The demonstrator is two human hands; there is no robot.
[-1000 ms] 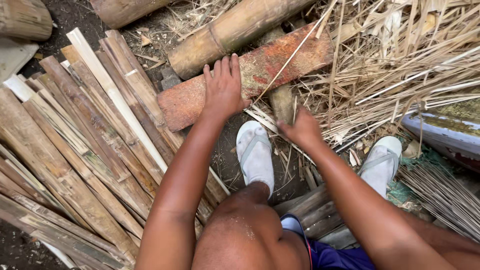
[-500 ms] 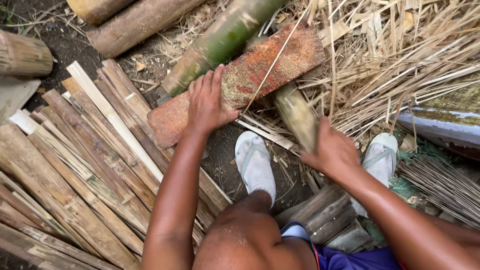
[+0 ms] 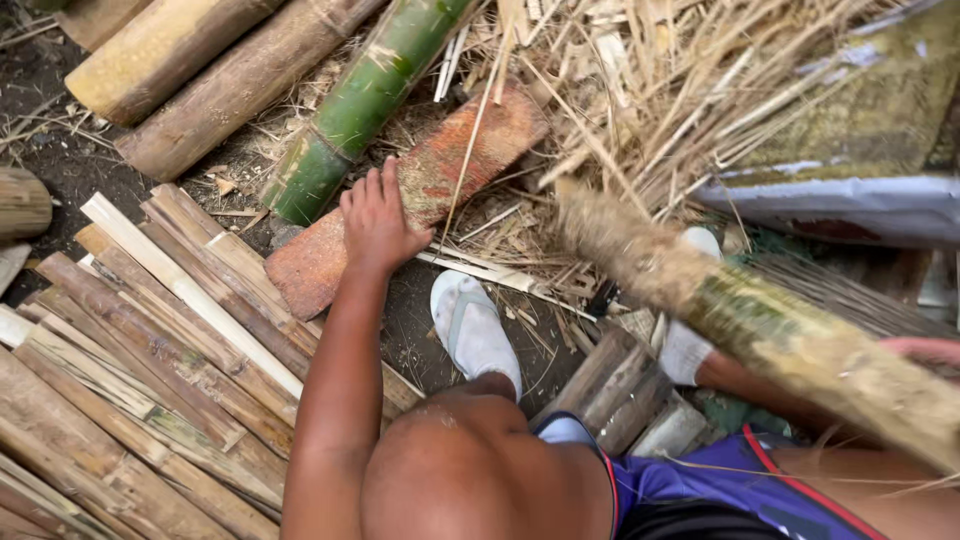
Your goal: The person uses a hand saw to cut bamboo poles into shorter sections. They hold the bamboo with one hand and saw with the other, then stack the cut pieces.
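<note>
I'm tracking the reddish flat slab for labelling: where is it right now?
In the head view the reddish slab lies on the ground at centre, under the left hand, just right of the green bamboo pole and above the white sandal.

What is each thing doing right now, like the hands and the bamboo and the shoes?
Left hand: flat, pressing on the red block.
Red block: lying flat on the ground.
Right hand: mostly hidden behind the bamboo piece; grip unclear.
Bamboo piece: lifted, tilted, blurred.
Green bamboo: lying on the ground, whole.
Split strips: piled flat.
Brown logs: lying side by side.
White sandals: on the feet.
</note>
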